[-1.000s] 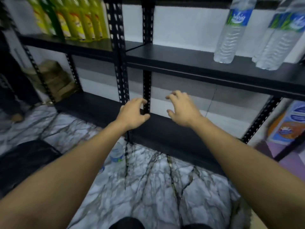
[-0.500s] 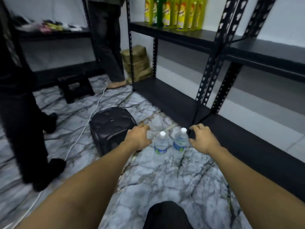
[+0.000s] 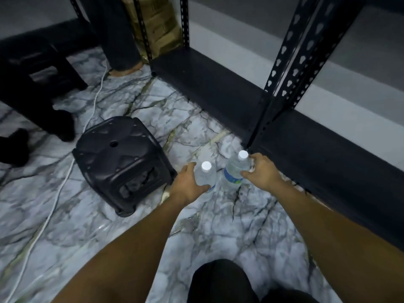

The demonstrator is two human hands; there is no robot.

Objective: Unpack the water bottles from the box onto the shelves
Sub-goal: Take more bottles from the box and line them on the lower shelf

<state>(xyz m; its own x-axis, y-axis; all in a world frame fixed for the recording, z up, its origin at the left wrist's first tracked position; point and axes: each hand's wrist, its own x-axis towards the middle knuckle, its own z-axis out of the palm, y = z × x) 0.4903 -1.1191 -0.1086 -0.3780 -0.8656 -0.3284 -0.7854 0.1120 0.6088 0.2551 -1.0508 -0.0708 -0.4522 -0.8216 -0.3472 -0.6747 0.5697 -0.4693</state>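
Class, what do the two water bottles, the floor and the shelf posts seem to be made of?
Water bottles: clear, glossy plastic, seemingly; see-through bodies, white screw caps. Floor: polished marble or marble-look tile; grey veining, sheen. Shelf posts: probably painted black metal; rows of punched holes.

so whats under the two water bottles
Both bottles, left and right, stand on the marble floor, with no box under them. The left hand and right hand cover part of each, and their bases are hard to see.
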